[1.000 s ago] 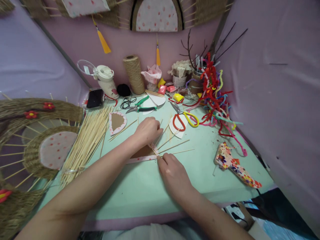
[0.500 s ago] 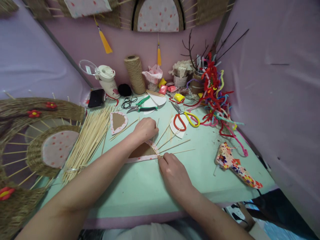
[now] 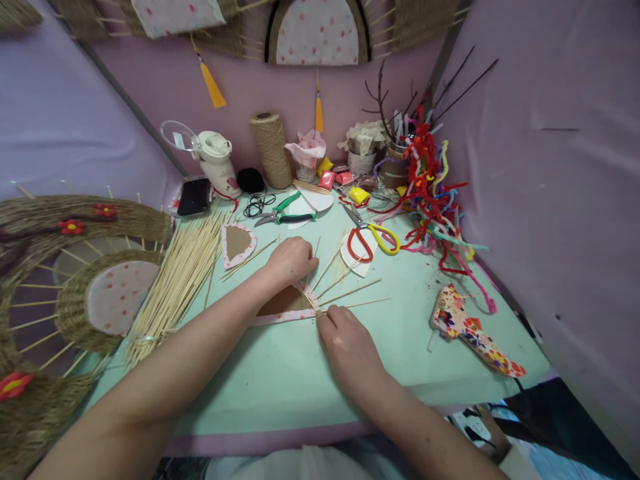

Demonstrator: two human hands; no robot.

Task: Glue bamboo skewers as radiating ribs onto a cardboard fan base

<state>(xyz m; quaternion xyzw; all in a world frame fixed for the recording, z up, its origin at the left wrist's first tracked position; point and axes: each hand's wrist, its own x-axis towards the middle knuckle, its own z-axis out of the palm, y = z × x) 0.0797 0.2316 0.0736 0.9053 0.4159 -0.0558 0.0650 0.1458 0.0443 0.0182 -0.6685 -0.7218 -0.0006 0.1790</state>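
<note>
A cardboard piece (image 3: 281, 302) edged in pink-dotted fabric lies on the table, partly covered by my left forearm. Thin bamboo sticks (image 3: 349, 292) fan out from its rim to the right and away from me. My left hand (image 3: 293, 261) is closed above its far edge, fingers curled down among the sticks; what they grip is hidden. A pale, thin strand (image 3: 306, 295) runs from under that hand to the piece's right corner. There my right hand (image 3: 350, 343) is closed, thumb and forefinger pinched at the corner. What lies between those fingertips is too small to make out.
A bundle of bamboo sticks (image 3: 183, 277) and a smaller cardboard piece (image 3: 239, 245) lie left. Behind are pruning shears (image 3: 287, 217), scissors (image 3: 370, 240), a twine spool (image 3: 271, 150) and a bottle (image 3: 216, 163). Pipe cleaners (image 3: 425, 180) and a flower-patterned glue gun (image 3: 473, 330) lie right.
Both hands keep the same places and grips. The whole view has shifted very slightly; nothing on the table has visibly moved.
</note>
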